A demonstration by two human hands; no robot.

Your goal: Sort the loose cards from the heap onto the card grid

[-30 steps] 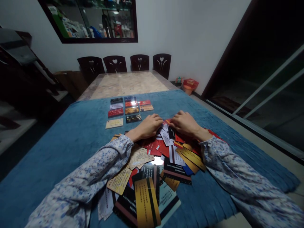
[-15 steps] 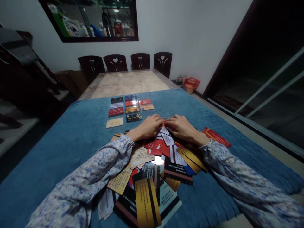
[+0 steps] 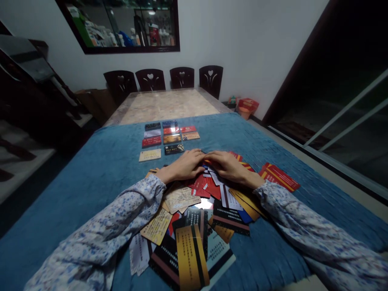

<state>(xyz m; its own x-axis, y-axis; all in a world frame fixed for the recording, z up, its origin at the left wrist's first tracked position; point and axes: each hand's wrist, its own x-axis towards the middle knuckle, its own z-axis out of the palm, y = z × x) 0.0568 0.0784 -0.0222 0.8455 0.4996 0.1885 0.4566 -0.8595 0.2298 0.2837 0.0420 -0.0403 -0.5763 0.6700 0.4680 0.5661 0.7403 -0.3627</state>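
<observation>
held low over the far edge of a loose card pile (image 3: 194, 218), the left hand (image 3: 184, 165) and the right hand (image 3: 228, 166) are brought close together, with fingers curled downward and fingertips nearly met. whether any card is pinched between them cannot be made out, since the undersides are hidden; only a sliver of red and orange is shown beneath the right fingers. both forearms are covered by floral sleeves (image 3: 115, 230), by which the pile is flanked on either side.

the pile is spread over a blue cloth (image 3: 85, 173), between the hands and the near edge. at its near end a gold card (image 3: 192, 258) with a dark stripe is laid on top, overlapped onto a black card (image 3: 165, 256) and a pale green card (image 3: 220, 258). under the left wrist, cream cards (image 3: 182, 198) are fanned; by the right wrist, yellow-gold cards (image 3: 247, 202) are partly covered by the sleeve.

beyond the left hand, cards are set out in neat rows (image 3: 172, 139), with a cream card (image 3: 150, 155) and a black card marked with a pale design (image 3: 174, 149) placed nearest. to the right of the right hand, well apart from those rows, overlapping red cards (image 3: 280, 177) are rested on the cloth. the far part of the tabletop (image 3: 172, 103) is left uncovered, and four dark chairs (image 3: 210, 83) are lined up behind it.
</observation>
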